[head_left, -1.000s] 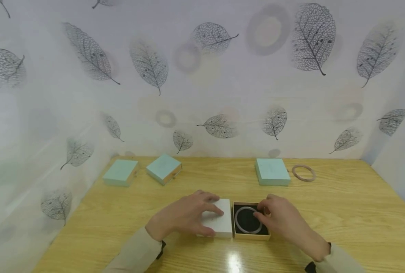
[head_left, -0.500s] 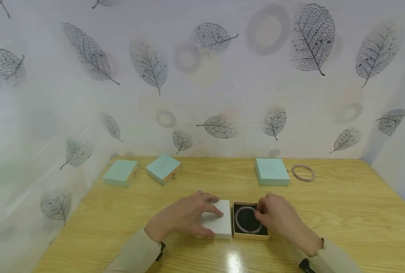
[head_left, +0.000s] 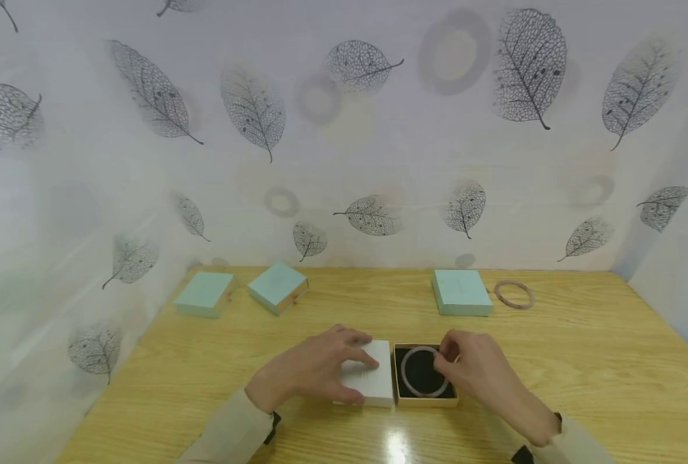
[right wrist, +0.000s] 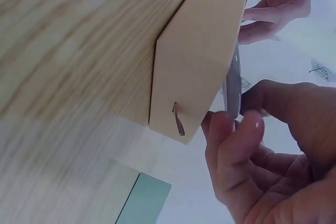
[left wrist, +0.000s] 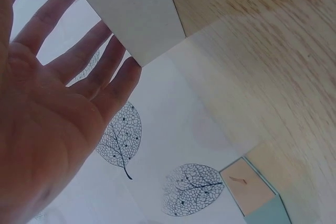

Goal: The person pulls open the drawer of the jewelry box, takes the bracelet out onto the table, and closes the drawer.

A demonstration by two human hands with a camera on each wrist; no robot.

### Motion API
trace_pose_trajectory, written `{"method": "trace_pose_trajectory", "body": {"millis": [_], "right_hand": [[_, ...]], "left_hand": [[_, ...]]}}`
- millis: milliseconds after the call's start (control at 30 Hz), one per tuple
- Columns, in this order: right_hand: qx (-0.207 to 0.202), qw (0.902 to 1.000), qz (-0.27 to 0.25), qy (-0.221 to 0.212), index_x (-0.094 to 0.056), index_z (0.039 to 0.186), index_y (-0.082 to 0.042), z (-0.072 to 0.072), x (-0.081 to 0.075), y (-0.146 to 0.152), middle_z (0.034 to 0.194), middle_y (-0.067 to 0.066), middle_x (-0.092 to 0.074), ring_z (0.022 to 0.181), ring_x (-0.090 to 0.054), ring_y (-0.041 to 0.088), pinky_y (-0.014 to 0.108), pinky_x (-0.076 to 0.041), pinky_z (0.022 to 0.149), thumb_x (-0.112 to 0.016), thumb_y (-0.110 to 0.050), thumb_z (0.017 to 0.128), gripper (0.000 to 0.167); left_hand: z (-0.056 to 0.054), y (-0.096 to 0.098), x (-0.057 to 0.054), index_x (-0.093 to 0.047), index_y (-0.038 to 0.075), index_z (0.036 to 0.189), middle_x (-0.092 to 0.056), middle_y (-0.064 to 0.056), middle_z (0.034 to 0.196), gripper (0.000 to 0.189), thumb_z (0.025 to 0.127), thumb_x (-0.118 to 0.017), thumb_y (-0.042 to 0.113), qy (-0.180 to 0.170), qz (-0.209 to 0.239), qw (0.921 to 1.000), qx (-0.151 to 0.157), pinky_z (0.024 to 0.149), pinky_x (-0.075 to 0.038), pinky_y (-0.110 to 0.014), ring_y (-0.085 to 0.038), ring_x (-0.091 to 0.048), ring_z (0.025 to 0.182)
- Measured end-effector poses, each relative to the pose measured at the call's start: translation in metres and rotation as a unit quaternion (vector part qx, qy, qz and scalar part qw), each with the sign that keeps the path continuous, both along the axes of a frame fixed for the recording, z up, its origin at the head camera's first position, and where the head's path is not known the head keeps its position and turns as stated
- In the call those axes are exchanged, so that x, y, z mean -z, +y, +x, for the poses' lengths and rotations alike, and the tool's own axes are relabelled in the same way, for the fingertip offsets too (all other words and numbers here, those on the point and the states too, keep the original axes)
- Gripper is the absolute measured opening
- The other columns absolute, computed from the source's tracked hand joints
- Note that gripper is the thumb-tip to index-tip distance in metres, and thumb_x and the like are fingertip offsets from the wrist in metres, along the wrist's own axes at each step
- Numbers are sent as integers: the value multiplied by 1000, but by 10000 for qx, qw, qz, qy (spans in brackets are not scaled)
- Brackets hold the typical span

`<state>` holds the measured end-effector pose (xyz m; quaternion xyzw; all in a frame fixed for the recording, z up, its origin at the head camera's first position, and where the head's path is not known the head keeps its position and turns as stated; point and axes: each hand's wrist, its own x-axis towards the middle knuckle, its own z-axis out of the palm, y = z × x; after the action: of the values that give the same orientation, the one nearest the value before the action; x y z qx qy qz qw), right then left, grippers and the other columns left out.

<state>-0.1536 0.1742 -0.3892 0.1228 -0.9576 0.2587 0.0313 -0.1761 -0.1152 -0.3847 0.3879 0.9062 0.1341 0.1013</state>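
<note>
A pale box sleeve (head_left: 380, 377) lies on the table with my left hand (head_left: 315, 364) holding it, thumb at its near edge and fingers over the top and far side. Right beside it is the pulled-out drawer (head_left: 426, 402), tan-walled and black-lined. A translucent greyish bangle (head_left: 409, 381) is over the black lining. My right hand (head_left: 477, 370) pinches its right side between thumb and fingertips. The right wrist view shows the bangle (right wrist: 232, 87) edge-on, standing out past the drawer's rim. A small ribbon tab (right wrist: 178, 119) hangs from the drawer's end wall.
Two pale blue-green boxes, one at the far left (head_left: 206, 293) and one turned askew (head_left: 278, 287), stand at the back of the wooden table. Another such box (head_left: 462, 292) is at the back right, with a pinkish-brown bangle (head_left: 515, 294) beside it. Leaf-patterned cloth hangs behind.
The bangle has risen a little and shifted slightly right in the pinch of my right hand. My left hand has stayed in place on the sleeve.
</note>
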Motion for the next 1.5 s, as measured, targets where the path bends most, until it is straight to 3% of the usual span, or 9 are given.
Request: {"method": "trace_pose_trajectory", "body": {"millis": [100,267,433,600,867,1233,1500], "right_hand": [[-9,9996,-262,-107,-68,81,-13,2,-1,2,70,-6,-68,59,-57,2,19,-46,51,-76,-12,85,10],[-71,9931,-914,-736,-71,91,-7,2,-3,7,79,-1,-73,57,-64,7,21,-52,50,-75,-11,89,6],[-138,9837,-1296,-1237,-74,102,-2,1,-5,13,88,5,-76,63,-70,11,22,-58,55,-74,-8,90,13],[-97,9766,-1567,-1473,-74,107,1,1,-7,16,93,9,-77,68,-73,14,26,-61,58,-73,-5,90,17],[336,9752,-1626,-1464,-76,102,-3,0,-9,13,91,8,-77,68,-73,15,27,-61,59,-73,-3,89,13],[443,9771,-1615,-1310,-75,106,-1,-12,-8,15,94,9,-78,67,-74,15,30,-61,59,-70,-8,92,16],[572,9732,-1830,-1267,-73,110,3,-21,-8,12,97,14,-78,70,-76,19,30,-63,61,-69,-7,92,21]], "left_hand": [[1,0,0,-70,33,131,-51,0,155,50,85,-80,49,17,-2,10000,5,113,-48,-42,-23,-48,141],[2,0,0,-70,33,131,-52,0,155,49,85,-81,48,15,16,10000,-9,113,-49,-42,-23,-49,140],[1,0,0,-70,33,131,-51,0,156,49,85,-81,48,-17,11,10000,-21,113,-48,-43,-23,-49,141],[0,0,0,-70,33,130,-51,0,155,49,85,-81,48,0,19,10000,-24,112,-49,-43,-23,-49,141],[1,0,-1,-70,33,130,-52,0,155,49,85,-81,49,-9,19,10000,-32,112,-49,-43,-24,-50,140],[1,0,-2,-70,33,131,-52,0,155,50,85,-81,48,-25,7,10000,-16,113,-49,-43,-24,-50,141],[1,-1,-3,-70,36,130,-51,2,155,50,84,-82,50,-24,-24,10000,-69,112,-49,-43,-23,-49,140]]}}
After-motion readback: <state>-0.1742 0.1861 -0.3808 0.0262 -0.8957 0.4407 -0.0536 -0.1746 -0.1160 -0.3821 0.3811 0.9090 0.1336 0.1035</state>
